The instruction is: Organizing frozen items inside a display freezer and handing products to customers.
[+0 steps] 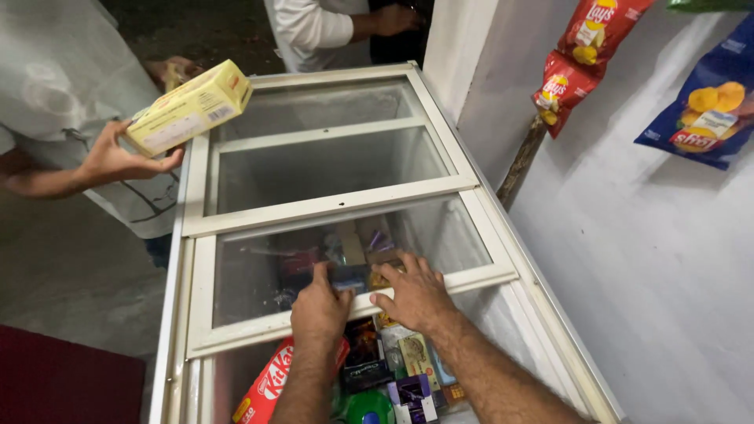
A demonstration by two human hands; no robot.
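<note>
White-framed glass sliding lid (345, 271) of the chest freezer lies under both hands: the left hand (318, 306) and right hand (415, 294) press spread, unclenched fingers flat on its near rail, grasping nothing. The pane looks stiff, smooth, breakable and probably slippery, so the painted frame seems the safer purchase.

White-framed sliding glass lid (345, 302) lies partly open.
</note>
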